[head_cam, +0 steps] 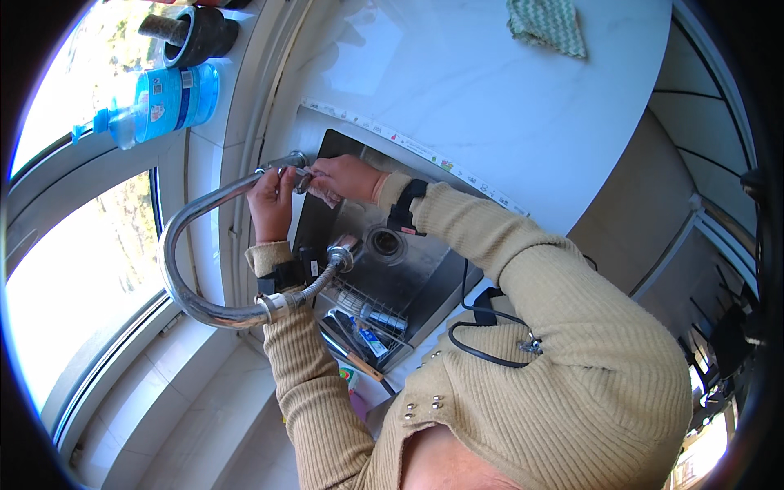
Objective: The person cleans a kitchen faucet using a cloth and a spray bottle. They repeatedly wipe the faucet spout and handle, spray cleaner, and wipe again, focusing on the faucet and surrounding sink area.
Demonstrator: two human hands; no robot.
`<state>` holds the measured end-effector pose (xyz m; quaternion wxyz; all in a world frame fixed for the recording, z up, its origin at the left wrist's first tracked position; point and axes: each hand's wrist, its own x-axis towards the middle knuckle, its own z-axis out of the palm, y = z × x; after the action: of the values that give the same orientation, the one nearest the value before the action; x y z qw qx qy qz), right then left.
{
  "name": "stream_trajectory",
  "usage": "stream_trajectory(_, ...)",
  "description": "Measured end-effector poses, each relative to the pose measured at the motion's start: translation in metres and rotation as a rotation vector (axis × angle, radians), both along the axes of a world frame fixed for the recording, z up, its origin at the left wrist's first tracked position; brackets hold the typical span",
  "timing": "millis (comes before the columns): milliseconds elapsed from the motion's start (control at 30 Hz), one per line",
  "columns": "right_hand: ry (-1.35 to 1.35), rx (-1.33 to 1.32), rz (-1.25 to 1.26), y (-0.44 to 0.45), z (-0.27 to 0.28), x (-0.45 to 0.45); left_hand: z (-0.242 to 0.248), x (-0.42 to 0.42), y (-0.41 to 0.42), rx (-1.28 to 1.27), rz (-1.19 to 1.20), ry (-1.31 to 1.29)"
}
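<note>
My left hand (271, 205) grips the metal pipe of a chrome gooseneck faucet (171, 245) near its base, fingertips on the fitting (302, 179). Beside it, my right hand (350, 177) pinches a small pinkish cloth (324, 195) against the same fitting. Part of the cloth hangs below the fingers, over the sink's edge. The faucet curves out to the left and back over my left forearm. Its flexible neck ends in a spray head (344, 248) above the dark sink (422, 269), next to the drain (386, 242).
A wire rack (361, 309) with utensils and a toothpaste-like tube stands in the near part of the sink. A blue plastic bottle (174, 101) and a stone mortar with pestle (199, 37) stand on the window ledge. A green patterned cloth (547, 26) lies on the white counter (490, 104).
</note>
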<state>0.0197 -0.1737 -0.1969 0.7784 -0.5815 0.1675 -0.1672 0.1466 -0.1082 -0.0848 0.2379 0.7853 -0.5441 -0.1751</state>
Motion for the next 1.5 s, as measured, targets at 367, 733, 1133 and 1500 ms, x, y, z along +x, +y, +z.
stream_trajectory(367, -0.020, -0.127, -0.029, 0.000, 0.002, -0.001, -0.002, 0.000, 0.000, -0.030, -0.012, 0.029)
stream_trajectory(733, -0.051, -0.305, -0.176, 0.007, -0.010, 0.003, -0.006, 0.000, 0.003, -0.061, 0.022, 0.087)
stream_trajectory(1133, -0.025, 0.060, -0.410, -0.002, 0.013, -0.018, 0.004, 0.001, 0.007, -0.010, -0.004, 0.065)
stream_trajectory(1500, -0.069, -0.666, -0.234, -0.007, -0.005, 0.014, -0.014, 0.003, 0.020, -0.120, 0.076, 0.107)
